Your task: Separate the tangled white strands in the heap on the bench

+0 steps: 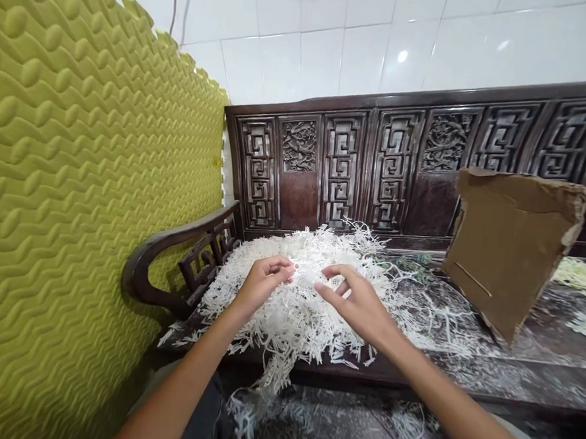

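My left hand is over a large heap of white branching plastic pieces, thumb and fingertips pinched on a small white piece. Facing it from the right is my right hand, its thumb and index finger curved with a gap between the tips. A pale, translucent white bit shows close to those fingertips; whether they touch it I cannot tell. White on white hides the exact outline of what lies between the hands.
The heap lies on a dark carved wooden bench with a curved armrest. A yellow textured foam mat stands at left. To the right, a brown cardboard piece stands upright, with pale yellow pieces beyond. White scraps hang below the edge.
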Motion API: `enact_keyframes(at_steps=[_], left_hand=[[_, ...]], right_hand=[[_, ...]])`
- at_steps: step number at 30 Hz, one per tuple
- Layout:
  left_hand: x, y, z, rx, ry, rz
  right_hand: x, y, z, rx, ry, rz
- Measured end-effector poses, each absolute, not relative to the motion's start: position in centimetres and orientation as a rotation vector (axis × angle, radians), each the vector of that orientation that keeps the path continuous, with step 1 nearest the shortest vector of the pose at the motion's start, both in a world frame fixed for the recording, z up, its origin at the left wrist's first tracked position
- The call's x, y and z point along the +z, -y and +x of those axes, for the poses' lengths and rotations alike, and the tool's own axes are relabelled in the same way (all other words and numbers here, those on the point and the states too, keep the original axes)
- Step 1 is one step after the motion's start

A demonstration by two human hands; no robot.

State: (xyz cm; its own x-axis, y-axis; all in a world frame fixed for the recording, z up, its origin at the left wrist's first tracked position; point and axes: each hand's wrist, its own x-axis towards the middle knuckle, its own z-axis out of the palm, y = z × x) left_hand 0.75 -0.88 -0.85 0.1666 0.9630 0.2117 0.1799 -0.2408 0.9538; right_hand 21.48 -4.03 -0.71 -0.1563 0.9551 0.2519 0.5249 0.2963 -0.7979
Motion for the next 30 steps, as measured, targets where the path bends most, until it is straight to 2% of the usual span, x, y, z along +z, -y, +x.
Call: enact_keyframes(at_steps=[3, 9, 16, 18, 21, 22, 27, 30], left_hand=[[-0.8, 1.0, 1.0, 1.123, -1.084, 1.632], [-0.8, 1.7, 1.2, 1.017, -1.009, 1.774], [-1.8, 1.8, 1.6, 1.052, -1.028, 1.850], [-2.1, 0.8, 0.8, 1.185, -1.119, 1.769], [-2.2, -1.6, -2.3, 1.584, -1.338, 1.396], [-2.1, -2.3, -3.6, 1.653, -1.371, 1.312], [-1.4, -2.3, -6.4, 1.618, -1.323, 1.312], [-1.1, -0.5, -4.2, 1.472, -1.249, 1.459]], right_hand=[[-1.1, 4.7, 20.1, 0.867, 1.805, -1.343], [-2.3, 4.0, 19.3, 0.698, 1.888, -1.384], [-2.3, 4.1, 19.0, 0.695, 2.031, -1.240], [-1.6, 5.5, 18.6, 0.853, 2.027, -1.172], [-0.1, 8.7, 17.9, 1.179, 2.146, -0.985], [0.3, 9.8, 17.7, 1.187, 2.224, -0.909], [-0.9, 11.0, 18.6, 1.012, 2.407, -0.945], [-2.3, 8.4, 20.4, 0.689, 2.404, -1.216]])
